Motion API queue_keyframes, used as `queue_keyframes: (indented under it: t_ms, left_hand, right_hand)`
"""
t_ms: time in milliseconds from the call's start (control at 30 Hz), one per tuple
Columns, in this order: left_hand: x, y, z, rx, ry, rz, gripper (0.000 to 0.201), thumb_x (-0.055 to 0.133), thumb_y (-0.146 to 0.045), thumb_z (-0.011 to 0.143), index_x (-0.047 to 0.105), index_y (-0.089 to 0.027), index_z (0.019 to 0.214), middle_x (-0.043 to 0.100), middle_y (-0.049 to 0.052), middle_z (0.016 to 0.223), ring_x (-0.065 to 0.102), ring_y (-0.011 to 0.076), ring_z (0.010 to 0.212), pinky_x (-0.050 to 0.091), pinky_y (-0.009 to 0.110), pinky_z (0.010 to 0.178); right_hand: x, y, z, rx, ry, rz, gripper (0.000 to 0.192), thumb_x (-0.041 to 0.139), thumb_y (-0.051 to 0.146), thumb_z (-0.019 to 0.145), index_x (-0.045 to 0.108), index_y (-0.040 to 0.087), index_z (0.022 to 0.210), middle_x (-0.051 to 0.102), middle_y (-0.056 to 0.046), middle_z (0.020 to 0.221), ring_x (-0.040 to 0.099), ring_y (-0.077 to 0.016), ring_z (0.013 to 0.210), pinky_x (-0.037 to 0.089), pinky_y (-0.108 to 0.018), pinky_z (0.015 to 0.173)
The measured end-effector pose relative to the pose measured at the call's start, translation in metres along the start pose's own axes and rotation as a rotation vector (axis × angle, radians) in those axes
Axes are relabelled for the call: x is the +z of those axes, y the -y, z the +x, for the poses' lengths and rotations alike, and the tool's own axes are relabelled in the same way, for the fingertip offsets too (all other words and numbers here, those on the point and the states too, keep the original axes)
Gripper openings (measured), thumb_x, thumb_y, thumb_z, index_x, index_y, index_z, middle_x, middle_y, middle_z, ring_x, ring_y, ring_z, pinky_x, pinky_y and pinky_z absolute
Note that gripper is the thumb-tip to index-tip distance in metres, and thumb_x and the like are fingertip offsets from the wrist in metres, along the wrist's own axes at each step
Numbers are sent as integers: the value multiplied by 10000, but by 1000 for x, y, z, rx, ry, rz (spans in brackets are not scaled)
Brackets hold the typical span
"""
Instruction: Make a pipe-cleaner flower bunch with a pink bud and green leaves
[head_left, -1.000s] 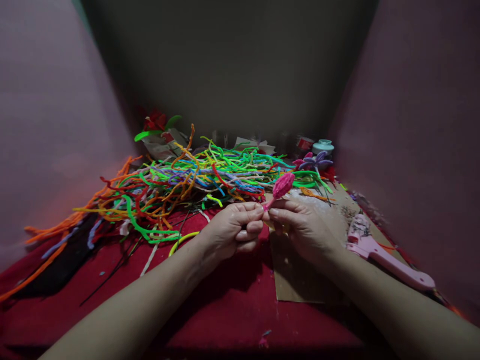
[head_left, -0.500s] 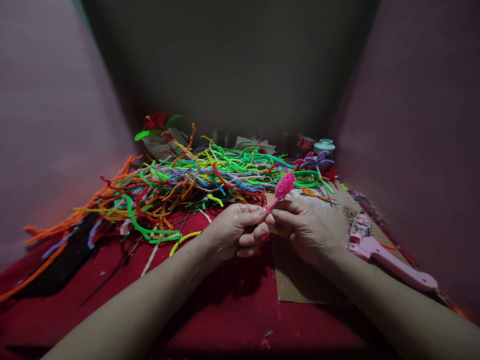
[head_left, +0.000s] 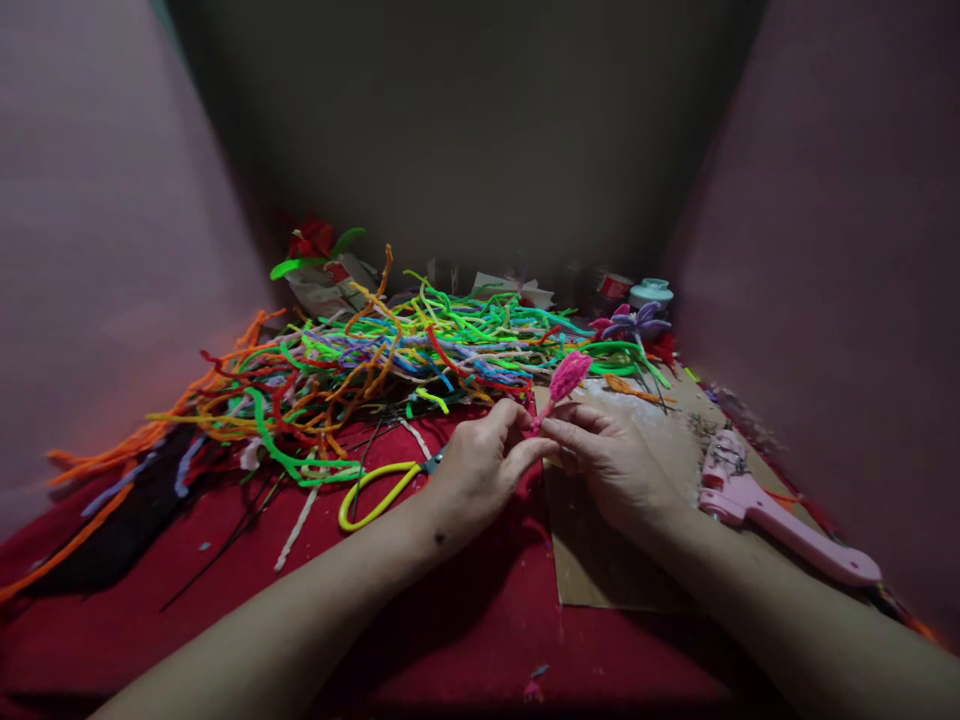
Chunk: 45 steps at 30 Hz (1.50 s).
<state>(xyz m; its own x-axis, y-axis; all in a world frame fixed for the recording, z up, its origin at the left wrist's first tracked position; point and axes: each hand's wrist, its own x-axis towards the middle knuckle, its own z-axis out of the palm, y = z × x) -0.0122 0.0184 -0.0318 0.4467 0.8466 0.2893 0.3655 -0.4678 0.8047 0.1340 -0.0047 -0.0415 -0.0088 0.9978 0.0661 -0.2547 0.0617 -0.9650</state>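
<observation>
A pink pipe-cleaner petal, a fuzzy oval loop on a short twisted stem, points up and to the right between my hands. My right hand pinches the stem just below the oval between thumb and fingers. My left hand is closed at the stem's lower end, its thumb and forefinger meeting there. The stem's tip is partly hidden by the fingers. Close to my left wrist lie yellow-handled scissors, their blades mostly covered by the hand.
A big tangle of coloured pipe cleaners spreads across the back of the red cloth. Under my right hand is a cardboard sheet. A pink glue gun lies on the right, with a purple flower and a teal jar behind.
My left hand has turned over, back upward, and regripped the stem's lower end. The oval has tilted slightly. More of the yellow scissors shows.
</observation>
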Motion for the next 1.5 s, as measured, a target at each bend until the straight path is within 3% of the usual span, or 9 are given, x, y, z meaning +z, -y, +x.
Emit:
queue_keyframes:
  t_ms: [200,467,700,867,1033,1233,1367,1500]
  left_hand:
    - [2,5,-5,133,-62,215,135,467,-282,862,536,-185,798,557,-5,689,483,104,595,343,204,594]
    - [2,6,-5,179,-70,240,117,464,-261,862,527,-190,793,543,-11,674,471,98,576,337,194,575]
    - [1,9,-4,234,-72,252,123,446,-245,867,543,-187,819,567,8,713,508,106,616,371,200,608]
    - [-1,11,-3,308,-83,215,128,462,-223,859,578,-192,815,569,4,681,510,99,593,380,194,589]
    - [-3,10,-2,395,-130,234,121,484,-184,853,604,-178,839,600,8,657,534,94,580,397,184,574]
    - [-7,10,-1,530,-133,286,116,483,-143,860,595,-152,893,671,49,802,612,100,718,443,178,663]
    - [-7,12,-2,557,-109,300,141,466,-158,874,590,-162,942,677,56,853,626,111,768,455,198,714]
    - [-8,10,0,528,-88,375,151,471,-206,876,585,-163,965,662,53,829,606,131,760,444,231,713]
  right_hand:
    - [0,0,-2,-8,-13,-58,149,654,301,722,618,162,683,460,44,537,333,-80,488,235,-242,464]
    - [0,0,-2,-29,12,-13,111,670,281,711,637,175,716,488,48,560,354,-81,489,270,-239,472]
    - [1,1,-2,-80,28,-30,88,669,249,712,652,191,776,566,17,663,455,-109,587,334,-240,514]
    - [5,4,-2,-94,-1,48,71,711,241,655,650,213,681,540,30,604,488,-128,613,379,-261,551]
    - [8,6,-4,-119,-37,64,92,742,217,609,672,238,666,631,22,688,530,-143,669,430,-305,657]
    - [9,3,-4,-126,7,105,102,712,236,645,716,285,734,680,-1,759,597,-205,821,449,-382,794]
    - [8,4,-6,-141,15,29,91,696,234,660,726,285,729,684,0,741,607,-205,782,451,-383,783]
    - [4,5,-5,-215,-30,-102,65,667,221,701,721,257,710,650,11,652,557,-156,638,452,-316,649]
